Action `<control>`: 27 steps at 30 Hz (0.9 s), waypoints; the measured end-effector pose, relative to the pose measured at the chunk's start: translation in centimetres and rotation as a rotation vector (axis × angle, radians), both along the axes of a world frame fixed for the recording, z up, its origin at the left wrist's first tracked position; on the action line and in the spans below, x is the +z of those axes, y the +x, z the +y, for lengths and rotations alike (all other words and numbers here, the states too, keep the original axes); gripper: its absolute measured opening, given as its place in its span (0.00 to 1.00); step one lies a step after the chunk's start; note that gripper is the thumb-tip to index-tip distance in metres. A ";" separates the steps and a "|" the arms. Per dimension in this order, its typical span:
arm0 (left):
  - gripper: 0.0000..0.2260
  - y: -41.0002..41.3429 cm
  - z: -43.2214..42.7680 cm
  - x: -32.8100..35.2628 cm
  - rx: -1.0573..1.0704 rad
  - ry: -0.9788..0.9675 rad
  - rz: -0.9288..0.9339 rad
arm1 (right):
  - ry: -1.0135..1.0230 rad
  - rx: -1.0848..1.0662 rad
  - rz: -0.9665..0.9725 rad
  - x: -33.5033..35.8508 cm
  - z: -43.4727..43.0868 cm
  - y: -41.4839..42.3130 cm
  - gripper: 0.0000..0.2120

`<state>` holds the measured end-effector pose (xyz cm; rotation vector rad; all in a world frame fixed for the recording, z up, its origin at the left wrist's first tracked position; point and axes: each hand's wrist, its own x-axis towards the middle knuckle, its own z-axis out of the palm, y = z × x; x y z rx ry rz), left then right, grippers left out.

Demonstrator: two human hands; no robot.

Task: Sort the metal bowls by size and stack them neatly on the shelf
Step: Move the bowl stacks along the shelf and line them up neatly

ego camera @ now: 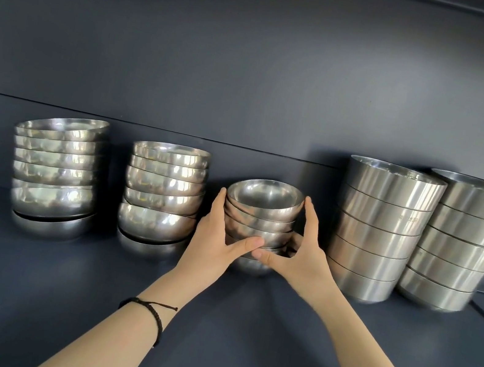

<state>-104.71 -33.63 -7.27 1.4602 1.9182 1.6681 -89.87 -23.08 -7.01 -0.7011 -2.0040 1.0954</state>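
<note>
- The dark shelf (21,290) runs under both forearms.
- The left hand (211,239) and right hand (302,255) clasp the small stack (261,215) between them. Their fingers reach up its sides and the thumbs nearly meet across its front.
- That stack sits mid-row, apart from its neighbours.
- On the left, the end stack (55,170) and second stack (163,192) hold round bowls and lean a little. On the right stand tall stack one (380,236) and tall stack two (465,248).
- Sorting looks nearly done; straightening probably remains.

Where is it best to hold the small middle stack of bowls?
Hold the small stack at both sides, near its base, coming from the front, as the left hand and right hand do. Its round nested bowls could slide otherwise.
</note>
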 end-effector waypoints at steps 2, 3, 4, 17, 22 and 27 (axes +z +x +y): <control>0.51 0.0 -0.1 0.0 -0.002 0.002 0.000 | -0.054 0.032 0.037 0.2 -0.1 0.2 0.62; 0.50 0.0 -0.1 0.0 0.003 0.009 -0.004 | -0.063 0.042 0.060 0.3 -0.2 0.2 0.62; 0.50 0.0 -0.2 0.0 0.007 0.017 -0.011 | -0.043 0.045 0.079 0.4 -0.3 0.2 0.61; 0.44 0.0 0.0 0.2 -0.025 0.035 0.055 | 0.128 0.027 0.068 0.5 -1.0 -0.1 0.50; 0.45 -0.4 0.2 0.3 -0.036 0.038 0.056 | 0.124 0.007 0.048 0.7 -1.2 0.0 0.50; 0.46 -0.4 0.3 0.2 -0.055 0.038 0.030 | 0.115 0.017 0.055 0.6 -1.2 -0.1 0.50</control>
